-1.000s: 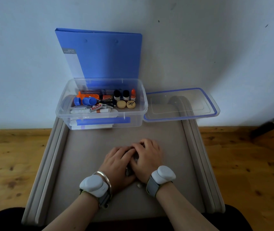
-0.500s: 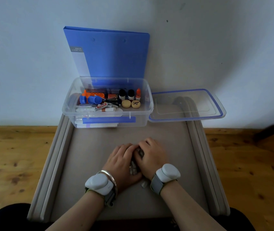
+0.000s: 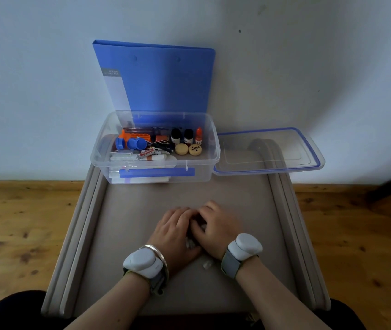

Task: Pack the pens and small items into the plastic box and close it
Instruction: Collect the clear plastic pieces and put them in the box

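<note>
Plastic box (image 3: pixel 204 173), clear and lidless, stood at the far edge of the beige tray (image 3: pixel 130 222), with its blue-rimmed lid (image 3: pixel 268 151) lying flat just to its right. At mid-tray the left hand (image 3: pixel 175 234) and right hand (image 3: pixel 218 229) met knuckles-up, fingers curled over pale small pieces (image 3: pixel 189 244) that were almost wholly hidden; whether either hand gripped them could not be told. One clear piece (image 3: pixel 206 265) lay loose near the right wrist. The box held two wooden discs (image 3: pixel 181 149), two dark-capped bottles (image 3: pixel 175 135), one orange-capped bottle (image 3: pixel 198 135), and pens (image 3: pixel 137 158) too jumbled to count.
</note>
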A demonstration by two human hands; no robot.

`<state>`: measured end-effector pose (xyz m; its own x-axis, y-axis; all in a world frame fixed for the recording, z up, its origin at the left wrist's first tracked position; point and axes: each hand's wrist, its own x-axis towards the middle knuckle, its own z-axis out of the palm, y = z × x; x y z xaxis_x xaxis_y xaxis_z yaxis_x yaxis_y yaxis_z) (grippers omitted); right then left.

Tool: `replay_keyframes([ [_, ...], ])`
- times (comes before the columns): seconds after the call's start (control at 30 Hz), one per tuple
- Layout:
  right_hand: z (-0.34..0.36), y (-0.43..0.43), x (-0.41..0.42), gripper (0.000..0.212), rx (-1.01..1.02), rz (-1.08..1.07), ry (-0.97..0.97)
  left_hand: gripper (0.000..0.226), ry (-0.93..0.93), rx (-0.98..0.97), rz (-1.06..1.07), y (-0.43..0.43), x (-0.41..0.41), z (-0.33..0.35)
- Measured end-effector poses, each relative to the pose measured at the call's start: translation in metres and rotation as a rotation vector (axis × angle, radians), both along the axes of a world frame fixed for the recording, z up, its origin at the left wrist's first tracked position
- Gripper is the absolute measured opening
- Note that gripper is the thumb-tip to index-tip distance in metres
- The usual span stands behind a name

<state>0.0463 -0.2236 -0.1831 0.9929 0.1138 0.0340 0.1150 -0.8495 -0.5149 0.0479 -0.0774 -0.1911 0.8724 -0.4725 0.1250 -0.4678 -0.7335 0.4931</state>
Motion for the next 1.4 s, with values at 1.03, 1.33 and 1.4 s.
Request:
replay_keyframes([
  [1.03, 0.037, -0.007, 0.013, 0.012, 0.554, -0.416, -0.116, 0.093, 0.05, -0.018, 0.075, 0.002, 0.001, -0.004],
  [1.33, 0.139, 0.031, 0.141, 0.031, 0.559, -0.111, -0.144, 0.088, 0.108, 0.071, 0.049, 0.002, 0.004, -0.017],
  [1.4, 0.124, 0.039, 0.167, 0.031, 0.277, -0.057, 0.038, 0.087, 0.112, 0.071, 0.036, 0.002, 0.005, -0.018],
])
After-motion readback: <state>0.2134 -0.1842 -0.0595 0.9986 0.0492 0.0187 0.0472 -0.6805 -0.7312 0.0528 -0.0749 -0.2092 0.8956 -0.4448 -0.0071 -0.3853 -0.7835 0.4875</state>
